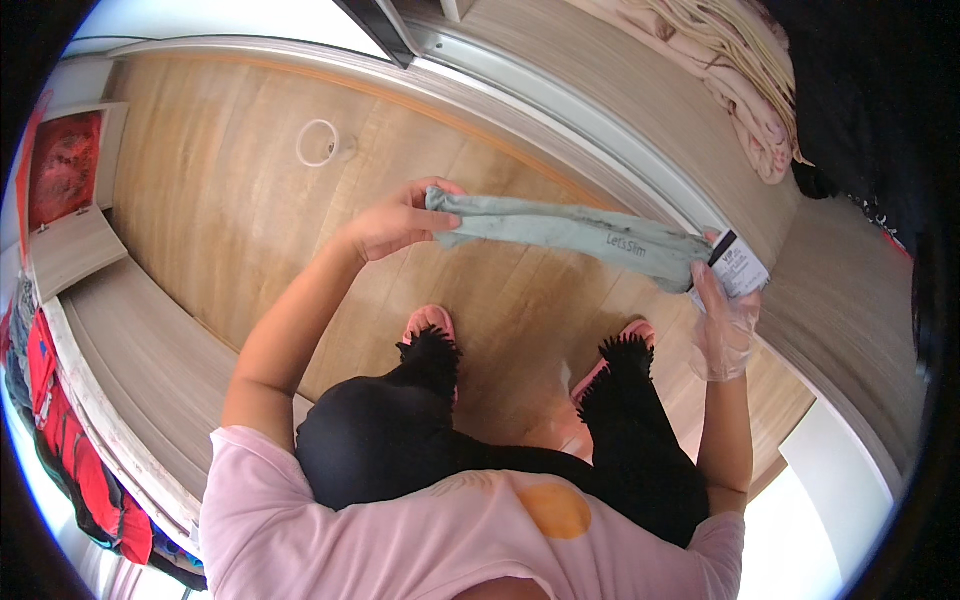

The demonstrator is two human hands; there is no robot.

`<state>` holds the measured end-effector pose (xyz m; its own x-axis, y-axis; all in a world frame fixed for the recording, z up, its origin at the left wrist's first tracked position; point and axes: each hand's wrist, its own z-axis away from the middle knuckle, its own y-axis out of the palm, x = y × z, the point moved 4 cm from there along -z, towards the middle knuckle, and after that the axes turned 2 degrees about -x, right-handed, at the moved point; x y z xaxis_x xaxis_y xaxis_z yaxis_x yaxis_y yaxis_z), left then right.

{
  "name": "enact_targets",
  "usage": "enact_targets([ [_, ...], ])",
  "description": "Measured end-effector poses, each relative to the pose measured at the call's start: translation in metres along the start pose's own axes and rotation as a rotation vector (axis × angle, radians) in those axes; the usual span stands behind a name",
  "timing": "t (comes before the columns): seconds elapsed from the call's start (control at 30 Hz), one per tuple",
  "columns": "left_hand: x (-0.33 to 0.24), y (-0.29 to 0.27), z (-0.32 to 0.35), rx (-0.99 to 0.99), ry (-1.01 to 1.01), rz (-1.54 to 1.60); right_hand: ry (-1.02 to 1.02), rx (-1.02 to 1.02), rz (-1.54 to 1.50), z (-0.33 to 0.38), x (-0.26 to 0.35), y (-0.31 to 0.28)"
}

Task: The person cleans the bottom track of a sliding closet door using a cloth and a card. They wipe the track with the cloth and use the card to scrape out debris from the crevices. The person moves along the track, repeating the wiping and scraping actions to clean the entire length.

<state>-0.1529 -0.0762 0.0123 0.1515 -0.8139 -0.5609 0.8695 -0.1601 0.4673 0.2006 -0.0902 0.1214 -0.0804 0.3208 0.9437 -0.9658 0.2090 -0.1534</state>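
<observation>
A long grey-green arm sleeve [570, 228], with small dark print, is stretched between my two hands above the floor. My left hand [405, 218] is bare and closed, pinching the left end between thumb and fingers. At the other end, my right hand [725, 315] wears a clear plastic glove and is closed on the fabric. A white card [740, 268] with a black stripe is in the right hand too, by the sleeve's end. The right fingers are partly hidden by the sleeve and card.
On the wooden floor [230, 200] stands a round, pale-rimmed see-through thing [318, 143]. Folded pink cloth [750, 120] rests on the wood-look shelf [590, 70] at upper right. Red clothing [75, 410] lies at the left. My pink slippers [430, 325] are below my hands.
</observation>
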Motion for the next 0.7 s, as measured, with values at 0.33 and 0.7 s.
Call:
enact_targets([
  [0.33,-0.018,-0.021,0.005,0.017,0.085,0.179,0.012,-0.033,-0.004,0.001,-0.022,-0.024],
  [0.7,-0.029,-0.009,-0.016,-0.146,0.317,-0.285,0.044,-0.063,0.128,0.025,-0.053,-0.064],
])
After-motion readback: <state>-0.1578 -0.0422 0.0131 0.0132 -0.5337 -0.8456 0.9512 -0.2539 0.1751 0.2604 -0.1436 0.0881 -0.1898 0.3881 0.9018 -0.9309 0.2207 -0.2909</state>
